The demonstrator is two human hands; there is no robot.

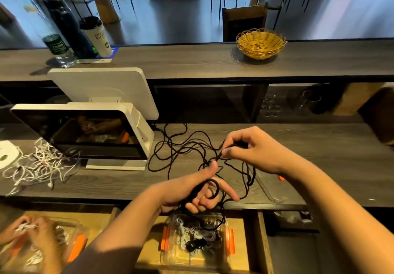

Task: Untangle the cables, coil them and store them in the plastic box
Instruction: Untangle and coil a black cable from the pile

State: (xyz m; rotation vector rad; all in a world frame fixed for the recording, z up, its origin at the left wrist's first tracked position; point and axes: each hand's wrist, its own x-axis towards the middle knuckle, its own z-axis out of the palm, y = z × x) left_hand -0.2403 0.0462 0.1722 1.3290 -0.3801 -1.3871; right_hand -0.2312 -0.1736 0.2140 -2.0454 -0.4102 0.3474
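A long black cable (177, 148) lies in loose tangled loops on the grey wooden counter. My left hand (198, 190) holds a coil of that cable wound around its fingers, thumb up. My right hand (249, 148) pinches a strand of the same cable just above and to the right. Below the counter edge, a clear plastic box (198, 246) with orange clips sits in an open drawer and holds several coiled white, grey and black cables. A tangle of white cables (40, 167) lies at the counter's left end.
A white point-of-sale screen (85, 133) stands left of the black cable. The box's clear lid (270, 190) lies on the counter under my right forearm. Another person's hands (27, 233) work over a second box at bottom left. A wicker basket (261, 43), cup and bottles stand on the upper ledge.
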